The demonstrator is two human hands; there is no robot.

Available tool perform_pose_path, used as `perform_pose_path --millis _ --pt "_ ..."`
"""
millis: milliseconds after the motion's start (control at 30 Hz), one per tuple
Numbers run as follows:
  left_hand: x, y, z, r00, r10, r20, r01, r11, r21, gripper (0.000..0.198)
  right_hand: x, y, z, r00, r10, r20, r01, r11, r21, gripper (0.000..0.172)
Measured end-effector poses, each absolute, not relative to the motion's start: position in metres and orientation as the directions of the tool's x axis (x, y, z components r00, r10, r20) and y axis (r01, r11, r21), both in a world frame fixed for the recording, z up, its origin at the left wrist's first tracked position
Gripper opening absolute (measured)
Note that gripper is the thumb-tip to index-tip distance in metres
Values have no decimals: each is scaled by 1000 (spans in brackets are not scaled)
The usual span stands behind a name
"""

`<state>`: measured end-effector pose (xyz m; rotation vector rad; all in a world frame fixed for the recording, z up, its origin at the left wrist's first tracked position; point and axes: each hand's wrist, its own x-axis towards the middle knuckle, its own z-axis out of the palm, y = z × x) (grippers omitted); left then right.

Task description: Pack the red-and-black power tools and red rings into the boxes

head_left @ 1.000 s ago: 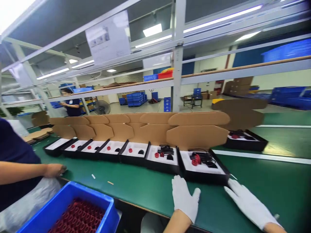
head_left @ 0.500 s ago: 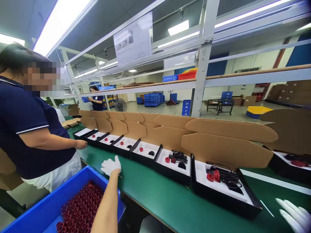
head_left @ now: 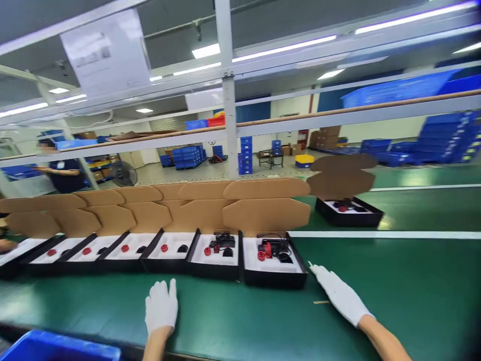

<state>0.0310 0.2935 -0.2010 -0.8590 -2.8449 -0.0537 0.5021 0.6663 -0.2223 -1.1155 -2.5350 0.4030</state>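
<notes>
My left hand [head_left: 161, 307], in a white glove, is low over the green work surface [head_left: 233, 321]. It is open, its fingers stretched out and nothing in it. White-gloved too, my right hand [head_left: 340, 295] reaches toward the front right corner of the nearest-right black box [head_left: 276, 279]; its fingers are extended, and whether they touch the box I cannot tell. Inside that box, a white insert holds a red ring-shaped part [head_left: 261, 256] and a black cable [head_left: 283, 245]. The box beside it [head_left: 214, 269] has similar contents. Several boxes further left show only red and black pieces in white inserts.
Brown cardboard lids [head_left: 266, 213] stand raised behind the row. Another open box [head_left: 349, 218] sits beyond a white line at right. A blue bin [head_left: 63, 346] is at lower left. A metal frame post [head_left: 227, 100] rises behind. At far left, another person's hand [head_left: 5, 245] shows.
The view has swung right, so the person at left is mostly out of view. My right hand has come fully into view beside the box. My left hand remains open over the work surface.
</notes>
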Motion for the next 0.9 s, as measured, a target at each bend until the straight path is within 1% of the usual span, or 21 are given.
perform_pose_path --millis 33,100,133,167,200,233,300,367,433,500,533,567,600,633,733,800,833,900 --pt "64 306 -206 -765 620 174 626 780 -30 54 505 652 -226 -620 764 182 669 635 -387 66" --pt "135 334 -212 -616 770 167 772 632 -69 58 505 621 -230 -613 763 207 682 642 -349 66" --pt "171 350 -211 -567 811 146 816 577 -37 56 503 606 -231 -617 753 230 681 657 -323 65" --pt "206 367 -208 -538 831 139 842 538 41 52 500 591 -231 -625 738 254 673 674 -303 64" --pt "240 384 -203 -565 814 136 824 548 144 53 497 577 -230 -640 721 266 656 693 -299 63" --pt "270 399 -196 -547 828 126 827 511 234 59 494 565 -228 -655 709 263 634 704 -319 61" --pt "317 421 -183 -443 892 90 848 385 363 67 496 546 -222 -659 714 238 606 691 -394 61" --pt "342 427 -176 -305 951 48 852 250 460 69 509 533 -215 -580 778 242 659 623 -422 64" --pt "346 419 -178 -214 977 21 834 172 524 77 532 521 -213 -411 861 300 782 502 -370 72" --pt "339 408 -187 -148 989 21 836 114 537 97 553 507 -218 -274 908 316 884 368 -290 85" --pt "336 404 -192 -106 994 35 845 72 529 107 559 499 -222 -246 922 298 911 325 -253 92" --pt "335 404 -197 -62 996 59 853 22 522 112 562 492 -226 -240 932 270 927 303 -223 98" --pt "337 408 -200 -21 996 84 855 -26 519 111 560 486 -229 -256 937 239 931 305 -198 101" --pt "343 416 -202 15 994 108 845 -70 530 107 555 481 -230 -287 935 211 928 326 -181 102" --pt "368 459 -197 80 985 151 779 -156 608 84 535 477 -230 -376 918 123 904 393 -167 93" --pt "379 488 -188 100 983 152 732 -176 658 70 528 484 -231 -387 918 85 903 396 -168 88" --pt "380 497 -184 92 984 152 714 -171 679 66 527 490 -233 -371 924 92 911 382 -157 88" --pt "372 501 -178 35 987 154 683 -136 718 60 529 505 -240 -334 930 150 930 352 -107 91"
